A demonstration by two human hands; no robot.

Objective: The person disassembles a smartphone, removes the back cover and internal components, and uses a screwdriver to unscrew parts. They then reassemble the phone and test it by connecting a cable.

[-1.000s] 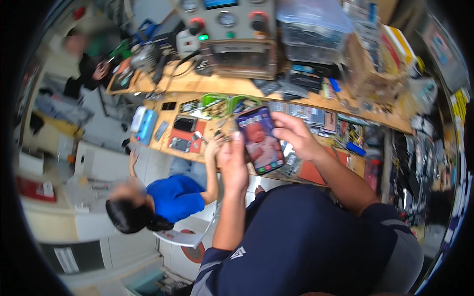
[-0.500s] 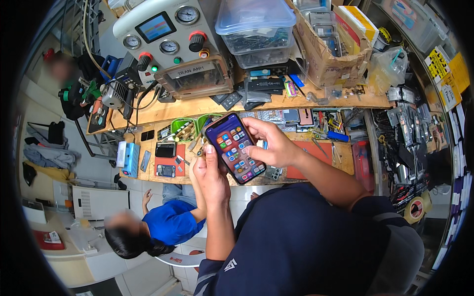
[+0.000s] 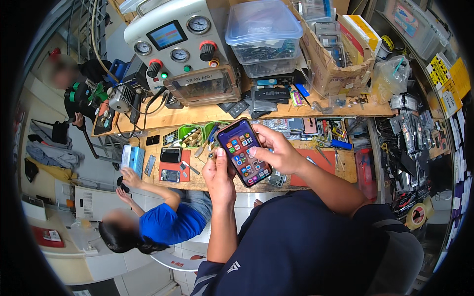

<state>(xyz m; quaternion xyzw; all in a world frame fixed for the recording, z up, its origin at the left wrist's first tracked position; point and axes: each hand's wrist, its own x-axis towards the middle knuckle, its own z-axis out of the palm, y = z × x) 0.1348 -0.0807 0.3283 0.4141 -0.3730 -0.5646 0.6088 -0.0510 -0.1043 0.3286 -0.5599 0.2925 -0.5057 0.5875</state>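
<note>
Between my two hands, above the front of the workbench, is a smartphone [image 3: 239, 146] with its screen lit and rows of app icons showing. My left hand [image 3: 217, 173] grips its lower left edge, thumb along the side. Around its right edge are the fingers of my right hand [image 3: 279, 151], with the thumb over the screen; whether that thumb touches the glass I cannot tell. On a red mat [image 3: 184, 161] to the left lie a dark phone [image 3: 171, 155] and an opened phone body [image 3: 170, 176]. Another red mat [image 3: 323, 162] is partly hidden behind my right forearm.
A grey machine with gauges [image 3: 178, 54] stands on the upper shelf, beside clear plastic boxes [image 3: 264, 29] and a cardboard box [image 3: 343, 74]. Green trays of tools [image 3: 190, 132] lie behind the phone. A person in blue [image 3: 170, 222] sits close on the left; another person [image 3: 64, 71] is farther back.
The view has shifted slightly, so the bench appears lower and farther right. The seated person has raised both hands toward the bench's left end. My grip on the smartphone looks the same.
</note>
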